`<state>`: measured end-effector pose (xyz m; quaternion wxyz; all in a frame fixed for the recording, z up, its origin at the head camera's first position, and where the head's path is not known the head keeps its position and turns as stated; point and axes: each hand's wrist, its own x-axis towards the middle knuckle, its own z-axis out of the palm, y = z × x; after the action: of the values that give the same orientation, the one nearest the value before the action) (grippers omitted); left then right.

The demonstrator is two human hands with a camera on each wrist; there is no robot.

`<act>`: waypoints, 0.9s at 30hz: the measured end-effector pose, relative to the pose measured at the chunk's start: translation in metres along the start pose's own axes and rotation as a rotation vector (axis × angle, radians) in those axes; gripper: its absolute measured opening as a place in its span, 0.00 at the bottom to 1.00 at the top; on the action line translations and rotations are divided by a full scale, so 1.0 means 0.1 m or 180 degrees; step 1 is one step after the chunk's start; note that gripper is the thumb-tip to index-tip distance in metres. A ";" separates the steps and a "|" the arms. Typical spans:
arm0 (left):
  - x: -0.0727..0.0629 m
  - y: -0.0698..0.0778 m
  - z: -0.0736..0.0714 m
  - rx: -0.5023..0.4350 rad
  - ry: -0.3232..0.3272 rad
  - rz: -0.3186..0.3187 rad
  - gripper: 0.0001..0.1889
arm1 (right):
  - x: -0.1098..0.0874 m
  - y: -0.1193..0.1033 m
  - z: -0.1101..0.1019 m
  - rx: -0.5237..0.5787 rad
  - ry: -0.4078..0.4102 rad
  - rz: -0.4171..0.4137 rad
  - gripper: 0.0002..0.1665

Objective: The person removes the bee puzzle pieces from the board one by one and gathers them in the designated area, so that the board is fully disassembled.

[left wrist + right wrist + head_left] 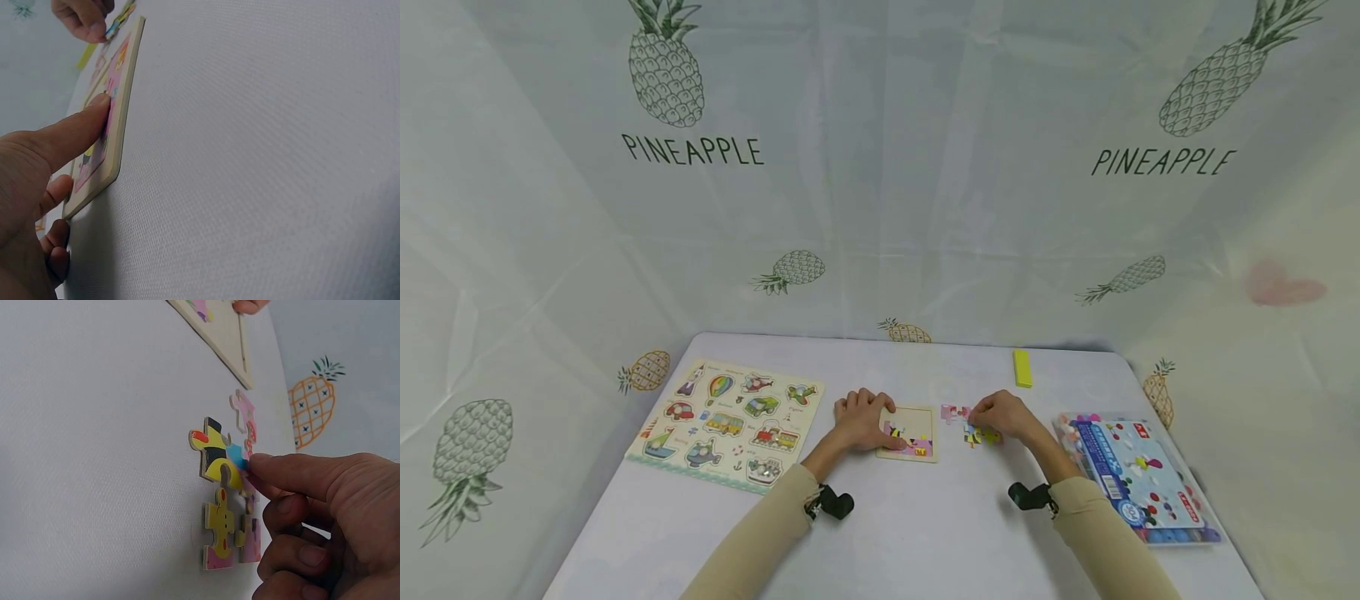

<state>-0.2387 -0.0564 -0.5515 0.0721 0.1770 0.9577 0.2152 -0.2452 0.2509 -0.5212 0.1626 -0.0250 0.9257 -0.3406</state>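
Against pineapple-print backdrop [880, 167] — probably mid-assembly, pinching puzzle piece [215, 453] by loose pieces [222, 540] with right hand [1003, 414], gripping part-filled tray [917, 422] alongside with left hand [861, 422] — next, maybe line up and drop in.

Table [910, 533], puzzle tray [917, 418], pieces [219, 530], board [730, 446], box [1187, 538], 1 block [1022, 368]

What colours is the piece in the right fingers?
The piece is yellow, black, red and blue, clearest in right wrist view.

Matt wooden frame [110, 169], rough woven tablecloth [250, 150]
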 end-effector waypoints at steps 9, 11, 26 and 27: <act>0.02 -0.01 0.01 -0.0002 -0.0006 -0.0006 0.34 | -0.01 0.00 0.00 0.0034 0.0015 0.0016 0.08; 0.02 -0.02 0.01 -0.0019 -0.0017 -0.0003 0.34 | 0.00 -0.01 0.00 0.0033 0.0019 0.0021 0.08; 0.02 -0.05 0.02 -0.0013 -0.0042 0.0031 0.34 | -0.02 -0.08 -0.08 0.0216 0.0106 0.0022 0.12; 0.02 -0.05 0.02 -0.0008 -0.0039 0.0044 0.34 | -0.01 -0.09 -0.07 0.0243 0.0095 0.0019 0.13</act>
<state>-0.2419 -0.0591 -0.5562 0.0767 0.1847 0.9557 0.2159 -0.2468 0.2483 -0.5102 0.1506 -0.0109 0.9144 -0.3756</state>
